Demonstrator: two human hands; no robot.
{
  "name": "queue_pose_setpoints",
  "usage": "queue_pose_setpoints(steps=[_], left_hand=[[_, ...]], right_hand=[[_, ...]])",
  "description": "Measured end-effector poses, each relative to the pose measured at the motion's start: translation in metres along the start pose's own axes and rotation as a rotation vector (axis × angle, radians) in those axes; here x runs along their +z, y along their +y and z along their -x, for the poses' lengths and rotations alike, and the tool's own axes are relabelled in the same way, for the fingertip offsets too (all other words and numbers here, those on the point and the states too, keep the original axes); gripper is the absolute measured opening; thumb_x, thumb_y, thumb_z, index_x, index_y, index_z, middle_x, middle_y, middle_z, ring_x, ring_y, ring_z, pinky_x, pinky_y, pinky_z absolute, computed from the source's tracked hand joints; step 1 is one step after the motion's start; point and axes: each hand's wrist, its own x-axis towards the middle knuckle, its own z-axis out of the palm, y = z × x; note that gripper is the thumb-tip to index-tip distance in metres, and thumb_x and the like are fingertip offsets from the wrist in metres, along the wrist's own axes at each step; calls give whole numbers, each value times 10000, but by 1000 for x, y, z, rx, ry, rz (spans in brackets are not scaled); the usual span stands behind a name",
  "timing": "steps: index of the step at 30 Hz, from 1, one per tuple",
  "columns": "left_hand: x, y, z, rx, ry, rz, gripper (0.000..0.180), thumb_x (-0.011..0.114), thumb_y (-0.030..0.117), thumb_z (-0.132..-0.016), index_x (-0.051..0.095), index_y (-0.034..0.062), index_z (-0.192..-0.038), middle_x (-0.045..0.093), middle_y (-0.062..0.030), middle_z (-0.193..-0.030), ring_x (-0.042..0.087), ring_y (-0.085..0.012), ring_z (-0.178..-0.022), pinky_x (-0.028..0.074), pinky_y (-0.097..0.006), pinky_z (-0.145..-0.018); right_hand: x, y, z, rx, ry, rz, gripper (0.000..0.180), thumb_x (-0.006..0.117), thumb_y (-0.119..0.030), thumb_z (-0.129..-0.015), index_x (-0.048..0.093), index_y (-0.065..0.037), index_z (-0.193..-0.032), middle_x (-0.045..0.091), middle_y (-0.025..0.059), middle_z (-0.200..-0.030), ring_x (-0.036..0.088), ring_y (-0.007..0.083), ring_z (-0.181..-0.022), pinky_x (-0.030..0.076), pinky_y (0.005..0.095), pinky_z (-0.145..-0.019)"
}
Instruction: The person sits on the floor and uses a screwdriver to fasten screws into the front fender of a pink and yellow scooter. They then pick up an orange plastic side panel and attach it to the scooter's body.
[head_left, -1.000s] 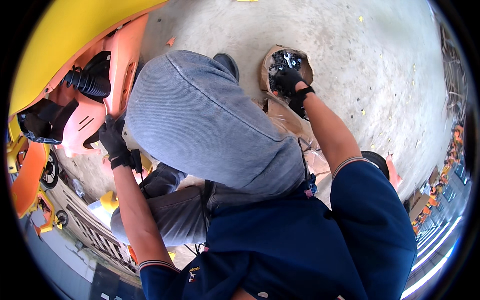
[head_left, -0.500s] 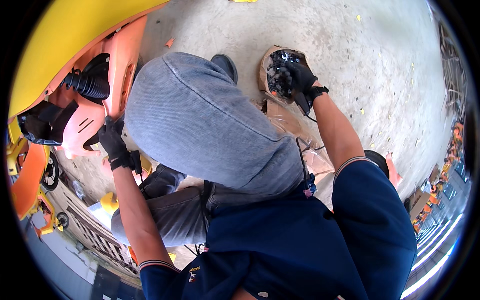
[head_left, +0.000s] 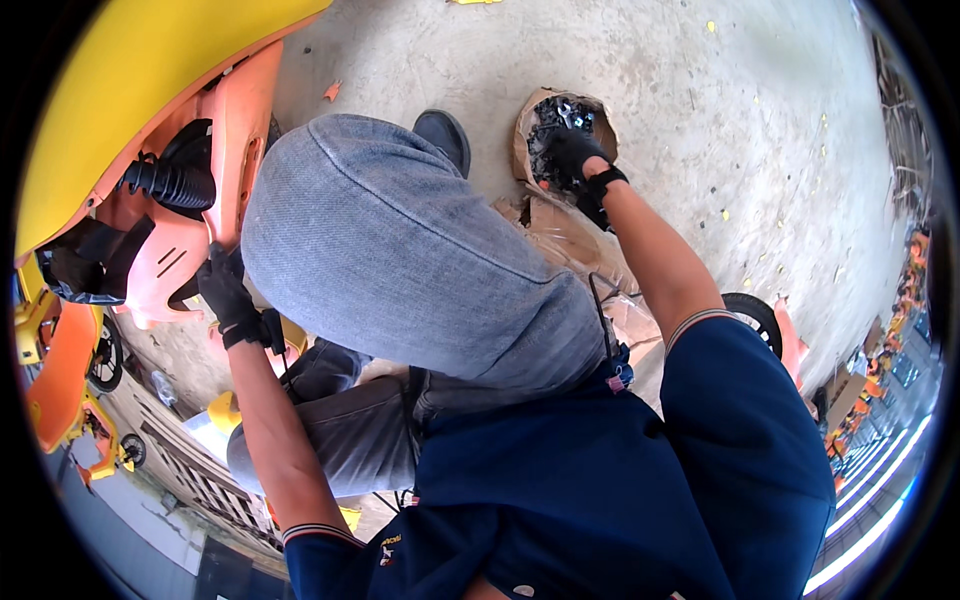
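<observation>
Upper centre, the gloved right hand digs curled fingers into small, hard, likely loose metal parts; pinching singly seems best. Left hand grips the orange panel.

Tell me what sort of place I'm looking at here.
Probably a scooter repair or assembly yard: bare concrete floor, orange and yellow body panels at the left hand, and a cardboard box of small dark parts under the right hand.

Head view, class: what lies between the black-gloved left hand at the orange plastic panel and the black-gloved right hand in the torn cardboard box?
In the head view, the person's raised knee in grey jeans fills the stretch between left hand and right hand.
</observation>
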Motion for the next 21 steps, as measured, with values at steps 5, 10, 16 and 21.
queue_pose_setpoints(steps=[5, 10, 16, 21], left_hand=[[-6, -7, -5, -6, -22, 64, 280, 560, 283, -937, 569, 6, -894, 575, -20, -780, 532, -88, -669, 442, -230, -568], [-7, -5, -4, 2, -45, 7, 255, 557, 277, -937, 570, 24, -903, 579, -14, -772, 538, -82, -667, 422, -219, -561], [2, 4, 5, -25, -20, -28, 264, 562, 282, -934, 574, 33, -849, 587, -13, -767, 539, -79, -655, 420, -215, -561], [0, 3, 2, -10, -27, -21, 281, 561, 285, -934, 578, 19, -845, 585, -20, -758, 535, -87, -657, 431, -228, -563]], right_hand=[[-25, 20, 12, 308, 180, 16, 191, 580, -206, -815, 678, -127, -958, 680, 115, -891, 658, 234, -825, 513, 355, -746], [-13, 15, 19, 123, -24, -244, 150, 663, -218, -749, 686, -110, -850, 667, 94, -790, 629, 223, -725, 497, 350, -678], [29, 11, 15, -226, -158, 78, 150, 579, -195, -786, 663, -119, -885, 662, 102, -835, 636, 250, -776, 501, 353, -687], [26, -4, 12, -262, -215, 366, 265, 499, -194, -828, 616, -106, -1050, 623, 114, -1007, 595, 275, -946, 475, 356, -811]])
